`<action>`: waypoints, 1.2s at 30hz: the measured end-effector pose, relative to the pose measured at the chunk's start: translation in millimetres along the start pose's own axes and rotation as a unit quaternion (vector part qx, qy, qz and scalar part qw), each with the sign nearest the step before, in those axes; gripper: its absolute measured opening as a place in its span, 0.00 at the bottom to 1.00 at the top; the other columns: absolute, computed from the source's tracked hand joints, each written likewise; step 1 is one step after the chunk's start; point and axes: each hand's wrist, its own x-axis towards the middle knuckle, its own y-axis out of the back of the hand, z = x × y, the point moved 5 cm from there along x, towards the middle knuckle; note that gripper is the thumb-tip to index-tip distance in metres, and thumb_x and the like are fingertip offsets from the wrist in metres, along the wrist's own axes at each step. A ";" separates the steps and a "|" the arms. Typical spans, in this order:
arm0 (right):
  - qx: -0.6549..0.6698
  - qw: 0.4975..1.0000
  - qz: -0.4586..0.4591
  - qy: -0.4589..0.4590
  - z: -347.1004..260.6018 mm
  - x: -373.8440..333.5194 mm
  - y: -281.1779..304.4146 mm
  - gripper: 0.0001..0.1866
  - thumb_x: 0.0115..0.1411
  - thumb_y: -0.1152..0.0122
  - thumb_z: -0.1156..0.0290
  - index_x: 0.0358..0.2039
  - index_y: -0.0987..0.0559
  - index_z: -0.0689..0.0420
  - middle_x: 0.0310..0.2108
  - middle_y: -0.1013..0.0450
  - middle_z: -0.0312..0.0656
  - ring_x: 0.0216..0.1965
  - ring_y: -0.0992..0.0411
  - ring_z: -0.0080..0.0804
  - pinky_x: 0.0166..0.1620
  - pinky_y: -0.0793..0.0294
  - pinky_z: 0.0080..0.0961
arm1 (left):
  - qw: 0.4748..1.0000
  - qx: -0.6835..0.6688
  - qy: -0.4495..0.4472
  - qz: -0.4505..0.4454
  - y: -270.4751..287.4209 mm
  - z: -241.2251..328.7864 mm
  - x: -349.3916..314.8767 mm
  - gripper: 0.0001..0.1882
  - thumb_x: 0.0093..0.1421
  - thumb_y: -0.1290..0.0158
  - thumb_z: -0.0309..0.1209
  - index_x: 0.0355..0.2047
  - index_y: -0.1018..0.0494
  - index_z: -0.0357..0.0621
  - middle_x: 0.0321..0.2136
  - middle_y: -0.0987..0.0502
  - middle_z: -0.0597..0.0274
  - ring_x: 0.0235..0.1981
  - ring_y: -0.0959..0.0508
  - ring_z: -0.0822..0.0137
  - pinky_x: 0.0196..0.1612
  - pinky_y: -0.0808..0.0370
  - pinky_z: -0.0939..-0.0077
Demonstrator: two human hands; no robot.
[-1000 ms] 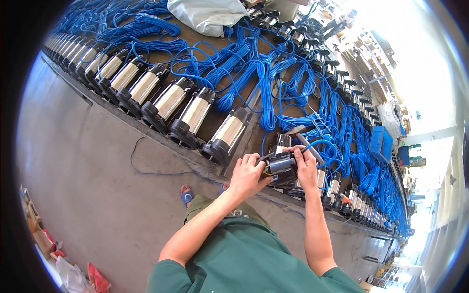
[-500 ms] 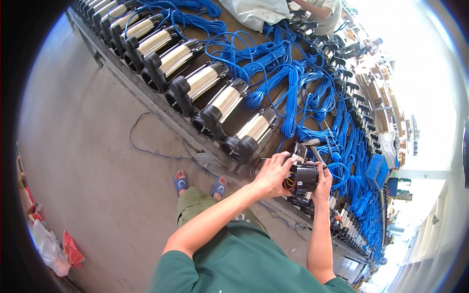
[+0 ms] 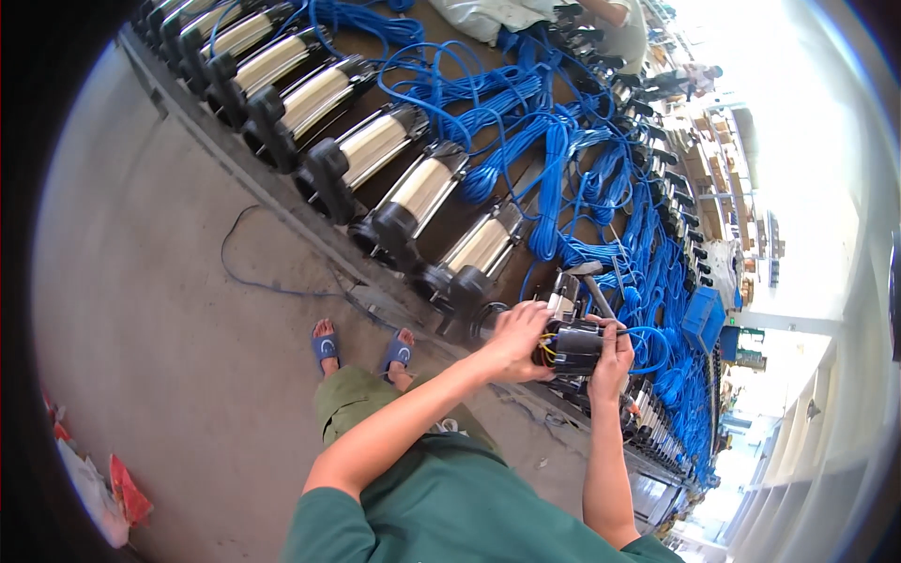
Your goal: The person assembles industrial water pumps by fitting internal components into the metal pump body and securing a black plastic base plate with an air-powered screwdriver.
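Between my hands is a black cylindrical cover (image 3: 578, 345), held on its side above the table's near edge. Yellow and red wires (image 3: 545, 351) show at its open left end. My left hand (image 3: 514, 343) is closed around that end, its thumb below and fingers above. My right hand (image 3: 611, 364) grips the opposite end, where a blue cable (image 3: 657, 340) comes out and loops to the right. Just behind the cover stands a silver-bodied pump (image 3: 562, 296), partly hidden by it. A hammer (image 3: 598, 291) lies beyond my right hand.
Silver-and-black pumps (image 3: 477, 248) lie in a long row along the table edge (image 3: 272, 208). Bundled blue cables (image 3: 554, 188) cover the tabletop. A blue crate (image 3: 703, 319) sits to the right. Another person (image 3: 615, 28) is at the far side. A loose cord (image 3: 272, 290) trails on the floor.
The whole view has shifted slightly, so the pumps and my hands appear a little further left. My hands keep hold of the black cover, which has tilted slightly.
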 end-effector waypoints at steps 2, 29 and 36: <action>-0.057 0.998 0.020 0.017 -20.2 -5.5 -6.7 0.15 0.76 0.51 0.61 0.40 0.23 0.60 0.43 0.18 0.46 0.42 0.25 0.25 0.50 0.27 0.24 | 0.999 -0.040 -0.006 -0.013 8.8 -8.7 -11.0 0.56 0.39 0.26 0.39 0.68 0.42 0.43 0.67 0.39 0.48 0.70 0.43 0.45 0.70 0.45 0.49; 0.621 0.697 -0.053 -0.354 -27.8 -38.6 50.2 0.16 0.66 0.48 0.74 0.53 0.25 0.63 0.49 0.22 0.47 0.53 0.24 0.37 0.59 0.28 0.33 | 0.986 -0.132 0.099 -0.032 -12.1 40.0 30.9 0.29 0.55 0.36 0.30 0.55 0.33 0.40 0.44 0.23 0.55 0.46 0.22 0.64 0.51 0.24 0.69; 0.269 0.944 -0.158 -0.110 -143.2 114.4 28.0 0.15 0.67 0.48 0.65 0.29 0.23 0.63 0.26 0.24 0.43 0.29 0.28 0.32 0.36 0.28 0.33 | 0.948 -0.255 0.179 0.072 -19.1 46.8 25.1 0.25 0.60 0.41 0.31 0.56 0.34 0.41 0.44 0.25 0.60 0.44 0.25 0.70 0.49 0.26 0.75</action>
